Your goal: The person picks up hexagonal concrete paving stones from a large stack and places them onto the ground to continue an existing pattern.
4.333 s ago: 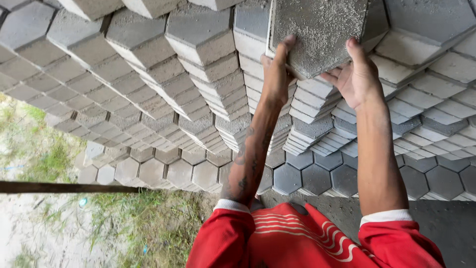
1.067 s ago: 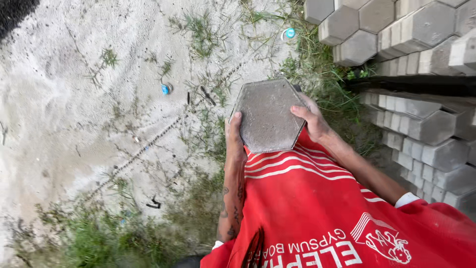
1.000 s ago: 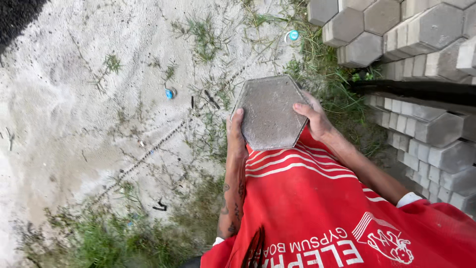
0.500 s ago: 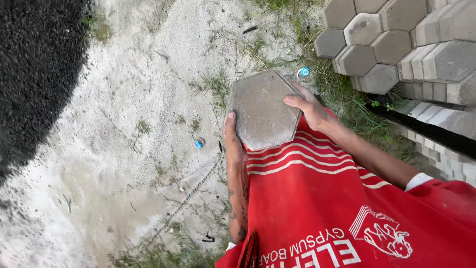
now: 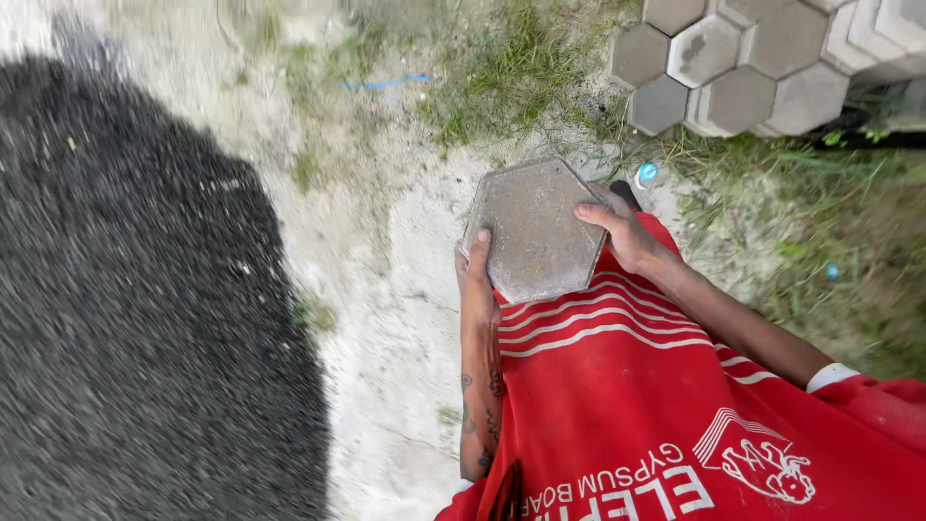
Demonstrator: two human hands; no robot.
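Note:
I hold a grey hexagonal concrete paving block (image 5: pixel 535 230) flat against my belly, over my red shirt. My left hand (image 5: pixel 476 273) grips its left edge, thumb on top. On the right edge sits my right hand (image 5: pixel 622 232), fingers curled over the top face. Both hands carry the block above sandy ground.
A stack of grey hexagonal pavers (image 5: pixel 743 63) stands at the top right, with grass (image 5: pixel 521 68) around its foot. A dark gravel heap (image 5: pixel 135 309) fills the left side. Pale sand (image 5: pixel 386 289) runs between them. A small blue cap (image 5: pixel 647 173) lies near the block.
I lifted the block off the stack, then turned away from it. The view has swung left: the stack slid to the top right and the dark gravel heap came in on the left.

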